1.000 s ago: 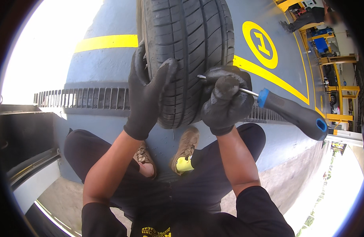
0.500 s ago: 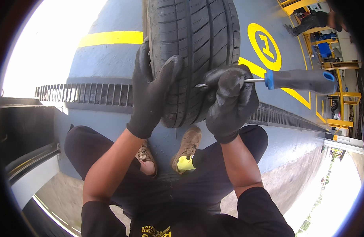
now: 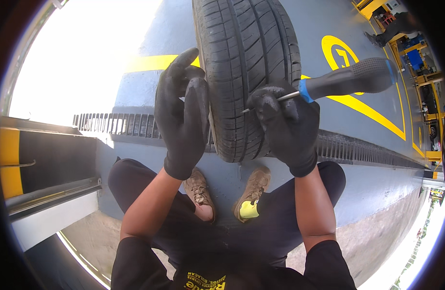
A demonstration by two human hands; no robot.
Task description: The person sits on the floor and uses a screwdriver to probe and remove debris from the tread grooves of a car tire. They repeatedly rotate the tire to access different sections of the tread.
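Note:
A black car tire [image 3: 232, 53] stands on its tread in front of me, its grooves facing me. My right hand [image 3: 292, 128], in a black glove, grips a screwdriver [image 3: 350, 79] by the shaft near its tip. The grey handle with blue bands sticks out to the right, and the bare metal tip lies against or just over the tread; contact cannot be made out. Beside the tire's left sidewall is my left hand [image 3: 181, 113], gloved too, with thumb and fingers apart and nothing between them.
A dark drain grate [image 3: 121, 124] crosses the blue-grey floor behind my shoes [image 3: 251, 188]. Yellow lines [image 3: 365, 111] mark the floor. At the far right, a person's leg [image 3: 396, 29] shows near yellow racks. A low black-and-white structure [image 3: 53, 179] stands at left.
My left hand has come off the tread and now sits beside the sidewall. The screwdriver's handle has tilted upward in my right hand. The whole view has shifted slightly.

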